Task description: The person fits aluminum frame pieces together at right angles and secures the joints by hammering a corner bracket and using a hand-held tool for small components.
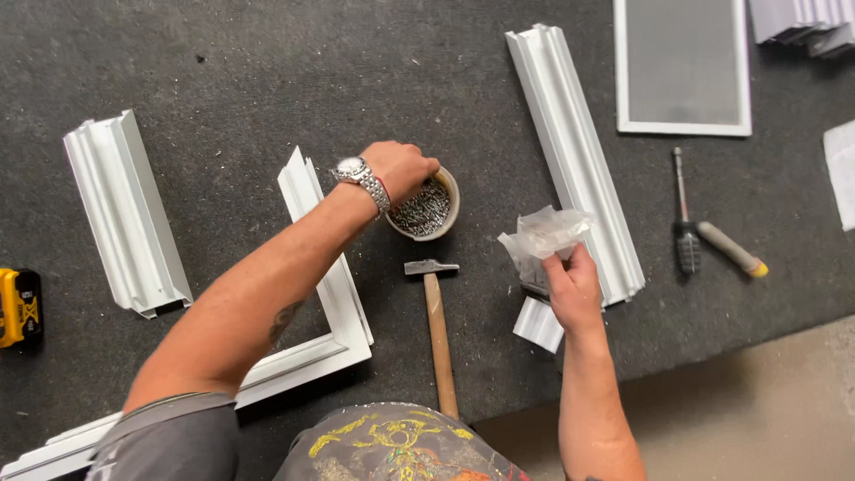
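We are dipping the left hand, fingers bunched, into the tub of screws; right of the tub, the right hand is pinching a crumpled plastic bag. Below the tub, hammer lying untouched, white frame unfinished.

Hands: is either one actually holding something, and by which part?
The right hand grips a crumpled clear plastic bag by its lower end. The left hand has its fingers down in a round cup of small screws; any grasp is hidden.
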